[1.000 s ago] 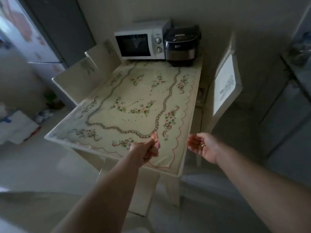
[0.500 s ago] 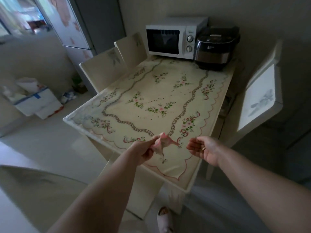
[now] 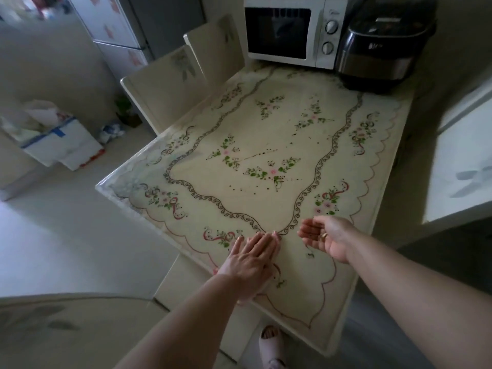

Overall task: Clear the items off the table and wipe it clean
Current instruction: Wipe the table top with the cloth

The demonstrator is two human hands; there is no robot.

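The left hand (image 3: 250,259) lies flat on the table (image 3: 117,190), fingers straight and close together. It presses down on a pink cloth (image 3: 277,240), of which only thin edges show around the palm and the fingertips. I think the hand is flat like this so the cloth is pushed evenly against the surface for wiping.

The right hand (image 3: 326,238) is just to the right of it, a little above the surface, with the palm turned up and the fingers relaxed and slightly spread. It holds nothing; perhaps it waits, or is ready to catch crumbs at the edge.

Ahead of both hands, near the middle of the flowered cover, many small dark specks (image 3: 266,151) are scattered, and they are probably what the cloth must remove. Far beyond the hands, at the back end, stand a microwave (image 3: 290,30) and a dark rice cooker (image 3: 383,49). No loose items are near the hands, so the clearing seems done and the wiping is only beginning at the near edge.
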